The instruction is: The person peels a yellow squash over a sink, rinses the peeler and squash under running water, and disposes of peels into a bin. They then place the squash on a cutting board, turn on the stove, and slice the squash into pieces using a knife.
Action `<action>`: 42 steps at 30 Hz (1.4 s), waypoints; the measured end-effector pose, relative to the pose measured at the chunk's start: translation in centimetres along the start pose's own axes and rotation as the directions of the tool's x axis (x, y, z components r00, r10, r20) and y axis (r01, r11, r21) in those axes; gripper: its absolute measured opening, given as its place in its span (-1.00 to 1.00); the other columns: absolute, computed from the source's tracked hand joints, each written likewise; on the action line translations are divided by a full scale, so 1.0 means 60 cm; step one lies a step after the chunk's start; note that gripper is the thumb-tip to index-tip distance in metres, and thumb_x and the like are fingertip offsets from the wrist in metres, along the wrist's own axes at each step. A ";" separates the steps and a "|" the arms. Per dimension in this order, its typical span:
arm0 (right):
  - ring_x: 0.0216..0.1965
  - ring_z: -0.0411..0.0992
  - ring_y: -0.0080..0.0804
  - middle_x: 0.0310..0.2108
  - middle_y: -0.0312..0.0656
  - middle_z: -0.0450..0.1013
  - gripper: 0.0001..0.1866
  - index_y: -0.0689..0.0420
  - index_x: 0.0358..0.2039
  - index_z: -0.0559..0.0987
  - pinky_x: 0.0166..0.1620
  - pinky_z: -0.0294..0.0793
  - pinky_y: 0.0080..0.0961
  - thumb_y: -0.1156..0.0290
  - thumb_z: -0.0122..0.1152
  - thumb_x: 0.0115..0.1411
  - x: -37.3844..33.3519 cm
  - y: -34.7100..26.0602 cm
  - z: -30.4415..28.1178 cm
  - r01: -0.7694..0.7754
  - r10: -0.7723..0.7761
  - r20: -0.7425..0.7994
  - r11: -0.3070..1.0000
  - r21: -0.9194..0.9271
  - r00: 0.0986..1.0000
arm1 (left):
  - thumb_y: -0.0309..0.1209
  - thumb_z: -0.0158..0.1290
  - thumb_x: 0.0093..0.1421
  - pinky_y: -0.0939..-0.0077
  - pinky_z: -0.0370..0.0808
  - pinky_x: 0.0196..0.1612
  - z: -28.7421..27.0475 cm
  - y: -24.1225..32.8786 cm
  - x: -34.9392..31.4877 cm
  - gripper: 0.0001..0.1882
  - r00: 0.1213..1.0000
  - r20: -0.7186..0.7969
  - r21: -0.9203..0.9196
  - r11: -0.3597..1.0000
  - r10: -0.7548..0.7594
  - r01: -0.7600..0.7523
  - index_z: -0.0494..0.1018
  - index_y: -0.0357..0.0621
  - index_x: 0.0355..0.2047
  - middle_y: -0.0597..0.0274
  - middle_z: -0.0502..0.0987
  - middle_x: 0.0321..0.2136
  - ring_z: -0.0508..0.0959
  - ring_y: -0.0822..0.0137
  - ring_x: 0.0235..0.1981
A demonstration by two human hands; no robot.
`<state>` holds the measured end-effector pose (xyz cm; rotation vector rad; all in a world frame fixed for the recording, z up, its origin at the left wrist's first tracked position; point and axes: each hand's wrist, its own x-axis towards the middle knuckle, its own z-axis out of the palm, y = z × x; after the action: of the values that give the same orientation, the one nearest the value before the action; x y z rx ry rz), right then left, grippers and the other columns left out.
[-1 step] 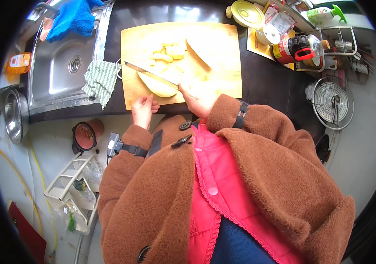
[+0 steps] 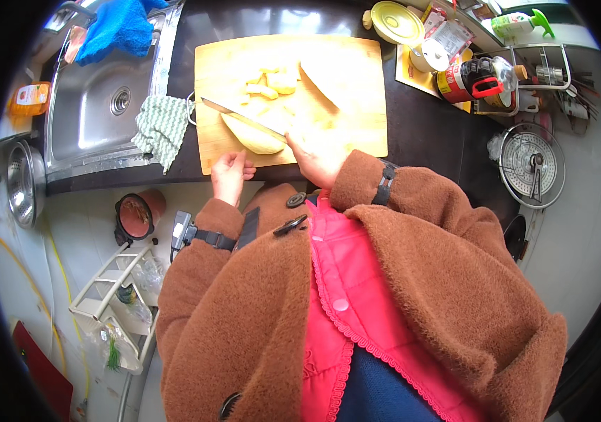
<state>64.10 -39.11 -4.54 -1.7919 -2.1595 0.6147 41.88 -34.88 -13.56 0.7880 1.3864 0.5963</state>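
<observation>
My right hand [image 2: 319,160] is closed round the handle of a kitchen knife [image 2: 241,118]. The blade points up and left across a long, pale yellow piece of peeled produce [image 2: 257,136], whose kind I cannot make out. My left hand [image 2: 230,177] is at the near edge of the wooden cutting board [image 2: 367,126], just below that piece. Its fingers are curled in, and whatever they may hold is hidden. Farther back on the board lie several cut yellow chunks [image 2: 262,91] and a larger pale piece [image 2: 320,86], partly washed out by glare.
Left of the board are a green-white cloth [image 2: 163,130] and a steel sink [image 2: 82,119] with a blue towel [image 2: 119,32] over it. A yellow lid [image 2: 397,21], a white cup [image 2: 428,55] and a dark bottle [image 2: 470,79] crowd the right back.
</observation>
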 end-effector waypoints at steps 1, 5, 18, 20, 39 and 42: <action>-0.29 0.48 0.03 -0.31 0.11 0.47 -0.73 0.23 -0.08 0.44 -0.21 0.49 -0.19 0.34 -0.18 0.39 0.001 -0.001 0.002 0.003 -0.002 0.029 0.999 -0.043 1.000 | -0.38 0.05 0.32 0.57 0.53 -0.46 -0.003 0.000 -0.001 -0.80 1.000 0.019 -0.005 1.000 0.004 -0.003 0.46 -0.32 -0.29 0.14 0.56 -0.48 0.57 0.39 -0.54; -0.30 0.48 0.04 -0.30 0.11 0.48 -0.77 0.24 -0.06 0.41 -0.22 0.51 -0.21 0.44 -0.12 0.35 0.006 -0.016 -0.005 0.037 -0.041 -0.045 0.995 -0.090 0.998 | -0.38 0.04 0.33 0.56 0.53 -0.45 -0.010 -0.001 -0.001 -0.80 0.996 0.080 0.019 0.999 0.030 -0.031 0.46 -0.32 -0.27 0.13 0.56 -0.47 0.58 0.39 -0.54; -0.04 0.45 0.06 0.02 0.16 0.41 -0.64 0.25 0.10 0.37 -0.02 0.46 -0.19 0.38 -0.07 0.34 0.028 -0.057 -0.032 0.063 -0.059 0.023 0.966 -0.252 0.998 | -0.41 0.04 0.33 0.58 0.54 -0.46 -0.040 -0.013 0.002 -0.83 0.994 0.094 0.042 0.997 0.061 -0.065 0.46 -0.31 -0.27 0.13 0.57 -0.48 0.59 0.41 -0.52; 0.07 0.40 0.06 0.13 0.18 0.34 -0.58 0.25 0.15 0.34 0.08 0.41 -0.20 0.31 -0.12 0.36 0.038 -0.042 -0.021 -0.085 0.129 0.226 0.977 -0.194 0.965 | -0.42 0.04 0.33 0.57 0.54 -0.46 -0.038 -0.012 0.002 -0.84 0.992 0.104 0.066 0.994 0.077 -0.084 0.46 -0.31 -0.25 0.12 0.58 -0.47 0.60 0.40 -0.52; 0.04 0.40 0.01 0.07 0.10 0.39 -0.54 0.18 0.14 0.37 0.11 0.37 -0.26 0.16 -0.29 0.42 0.038 -0.047 -0.041 -0.210 0.196 0.185 0.976 0.059 0.963 | -0.48 0.20 0.21 0.70 0.45 -0.57 -0.021 0.033 -0.008 -0.85 0.940 0.120 0.091 0.939 0.320 -0.331 0.42 -0.18 -0.32 0.34 0.48 -0.52 0.48 0.58 -0.58; 0.04 0.39 0.03 0.05 0.11 0.40 -0.52 0.18 0.14 0.37 0.11 0.36 -0.23 0.12 -0.28 0.41 0.053 -0.036 -0.023 -0.105 0.100 0.120 0.994 0.031 0.988 | -0.41 0.26 0.15 0.68 0.39 -0.64 -0.001 0.031 -0.008 -0.77 0.982 0.144 0.220 0.964 0.122 -0.152 0.39 -0.18 -0.38 0.32 0.47 -0.56 0.44 0.57 -0.65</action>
<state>62.26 -36.12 -2.50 -1.9014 -2.1249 0.7982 41.92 -34.09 -11.82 1.0982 1.3025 0.4866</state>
